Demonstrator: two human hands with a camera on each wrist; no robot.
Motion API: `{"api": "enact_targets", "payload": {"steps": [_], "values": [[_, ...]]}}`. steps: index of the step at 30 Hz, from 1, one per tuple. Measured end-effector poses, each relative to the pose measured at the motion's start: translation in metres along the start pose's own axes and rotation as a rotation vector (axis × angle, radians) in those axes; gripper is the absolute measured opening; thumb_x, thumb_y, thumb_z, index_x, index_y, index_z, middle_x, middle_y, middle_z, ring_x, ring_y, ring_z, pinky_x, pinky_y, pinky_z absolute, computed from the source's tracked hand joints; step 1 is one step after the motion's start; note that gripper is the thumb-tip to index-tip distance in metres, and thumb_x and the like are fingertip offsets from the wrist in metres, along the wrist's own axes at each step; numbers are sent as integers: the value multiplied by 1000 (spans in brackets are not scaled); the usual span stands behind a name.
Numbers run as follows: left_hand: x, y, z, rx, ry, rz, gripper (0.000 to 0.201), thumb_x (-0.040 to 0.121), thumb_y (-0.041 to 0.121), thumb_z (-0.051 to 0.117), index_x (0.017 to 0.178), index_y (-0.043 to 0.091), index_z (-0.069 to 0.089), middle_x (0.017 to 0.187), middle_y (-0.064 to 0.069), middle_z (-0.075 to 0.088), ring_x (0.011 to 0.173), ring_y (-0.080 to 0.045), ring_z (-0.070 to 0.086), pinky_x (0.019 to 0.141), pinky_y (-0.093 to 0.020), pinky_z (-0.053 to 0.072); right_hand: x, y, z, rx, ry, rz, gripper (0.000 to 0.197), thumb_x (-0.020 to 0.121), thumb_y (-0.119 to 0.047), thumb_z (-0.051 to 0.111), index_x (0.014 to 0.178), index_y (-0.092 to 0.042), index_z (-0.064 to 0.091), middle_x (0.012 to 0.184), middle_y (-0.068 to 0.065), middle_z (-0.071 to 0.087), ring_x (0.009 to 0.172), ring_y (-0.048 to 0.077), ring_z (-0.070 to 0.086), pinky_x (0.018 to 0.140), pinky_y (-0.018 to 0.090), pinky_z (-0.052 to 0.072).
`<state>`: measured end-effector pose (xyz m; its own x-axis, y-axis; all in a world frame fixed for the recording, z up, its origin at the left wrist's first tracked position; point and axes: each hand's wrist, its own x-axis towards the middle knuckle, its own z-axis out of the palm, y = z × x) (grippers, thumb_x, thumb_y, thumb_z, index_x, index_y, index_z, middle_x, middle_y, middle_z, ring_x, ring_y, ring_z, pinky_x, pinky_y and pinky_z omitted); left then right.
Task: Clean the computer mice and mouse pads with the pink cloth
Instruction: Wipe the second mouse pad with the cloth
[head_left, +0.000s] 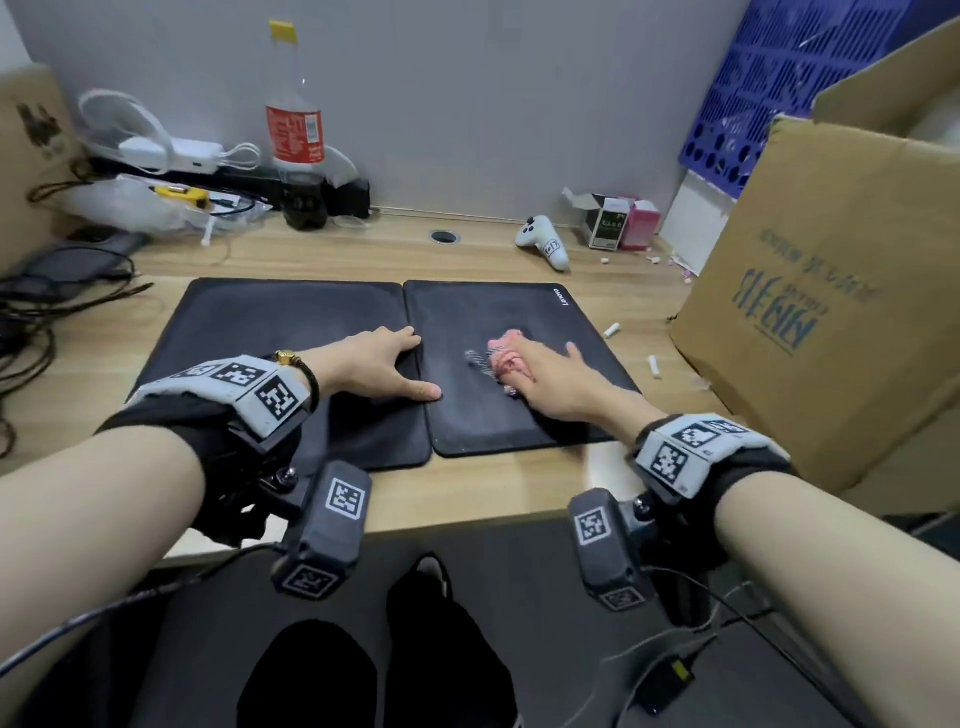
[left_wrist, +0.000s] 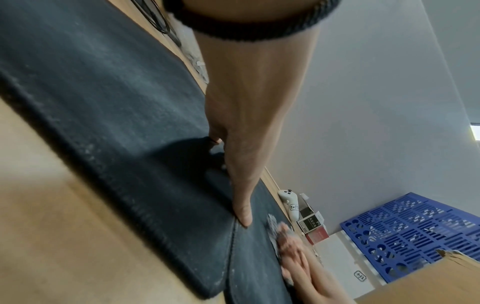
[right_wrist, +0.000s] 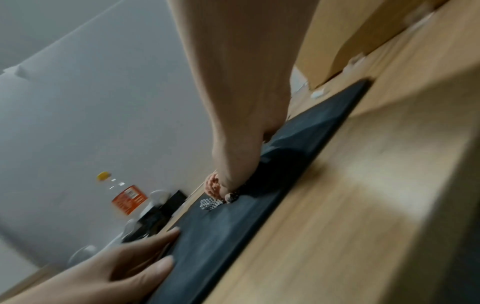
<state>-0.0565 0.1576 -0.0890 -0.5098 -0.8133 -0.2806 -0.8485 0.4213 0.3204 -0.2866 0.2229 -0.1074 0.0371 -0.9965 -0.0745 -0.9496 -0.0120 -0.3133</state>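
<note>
Midway by the look of it: right hand (head_left: 545, 376) bunching pink cloth (head_left: 506, 358) mid right mouse pad (head_left: 566, 332); left hand (head_left: 379, 366) flat, fingers straight, on the pads' seam. Left mouse pad (head_left: 249, 322) dusty; no mice visible.

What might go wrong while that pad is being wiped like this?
The right mouse pad could slide or bunch against the left mouse pad, since only the left hand steadies it at the seam. The right hand pressing the pink cloth might sweep dust toward the desk. A wide stroke may knock the small white bits beside the cardboard box.
</note>
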Motion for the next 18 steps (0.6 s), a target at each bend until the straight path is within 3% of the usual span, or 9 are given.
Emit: {"api": "enact_targets", "payload": {"steps": [4,8,12,16,18], "values": [[-4,3,2,22,8,4,88,84,62,55,153,23,17,159,-7,18,145,-26,20,116,-38,19,-12,33,-12,-82,2,186,45,99,-30,41,143,-21,35,149,6,43,132,31,45,114,47,23],[0,0,8,62,-11,32,84,88,61,50,153,20,16,161,4,10,148,-23,8,118,-46,12,13,5,-9,-81,26,170,35,100,-24,41,128,-3,41,132,18,53,124,39,47,107,43,26],[6,0,4,82,-37,30,89,86,63,52,154,21,13,161,8,5,149,-19,3,119,-43,9,19,-17,2,-115,19,54,31,95,-26,44,121,-9,48,125,15,58,115,38,52,98,40,31],[8,1,-6,108,-53,2,98,79,69,55,154,24,10,161,5,7,148,-18,5,118,-36,11,13,-8,2,-214,-8,93,40,79,-39,51,115,-22,54,108,8,65,103,36,56,76,37,40],[8,1,-7,104,-60,4,100,78,69,56,154,24,10,161,6,6,148,-16,3,118,-36,10,13,-7,4,-244,1,105,39,82,-37,49,117,-19,52,110,11,63,102,37,55,72,37,38]]}}
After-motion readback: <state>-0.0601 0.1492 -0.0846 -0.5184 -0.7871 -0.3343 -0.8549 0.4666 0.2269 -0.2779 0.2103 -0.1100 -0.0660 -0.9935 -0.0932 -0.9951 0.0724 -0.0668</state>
